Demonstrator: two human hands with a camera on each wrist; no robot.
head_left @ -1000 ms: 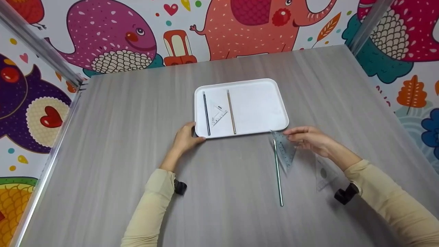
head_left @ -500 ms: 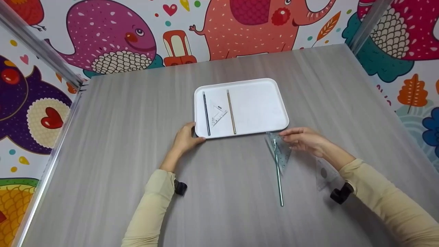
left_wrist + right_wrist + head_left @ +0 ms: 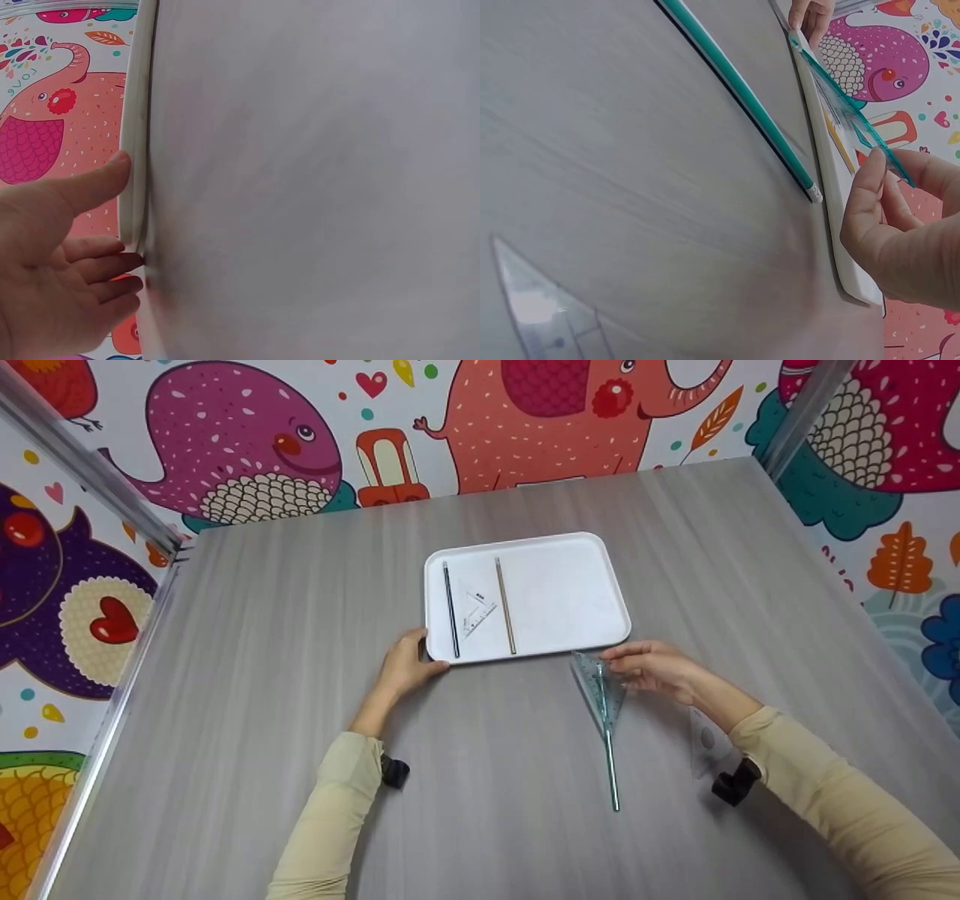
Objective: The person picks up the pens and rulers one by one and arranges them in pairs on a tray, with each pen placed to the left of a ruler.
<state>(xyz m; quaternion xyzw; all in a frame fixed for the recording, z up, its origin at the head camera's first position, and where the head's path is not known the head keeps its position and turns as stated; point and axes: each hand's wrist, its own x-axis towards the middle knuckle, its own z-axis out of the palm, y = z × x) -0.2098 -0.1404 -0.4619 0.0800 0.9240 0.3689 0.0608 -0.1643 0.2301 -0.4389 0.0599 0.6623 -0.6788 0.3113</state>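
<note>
Holding the teal set square (image 3: 588,679) out to the left of the right hand (image 3: 651,666).
I see right thumb and fingers pinched on its edge with no slack; its long axis points back toward the person's body, roughly along the green pencil (image 3: 613,772) that shows through it. The white tray (image 3: 570,592) lies just beyond, so I judge any move there turns on clearing the near rim. The left hand (image 3: 405,664), farther off, grips the tray's near left corner between thumb and fingers.

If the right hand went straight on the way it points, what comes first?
Probably the white tray, at its near rim, though how high the right hand sits is unclear.
</note>
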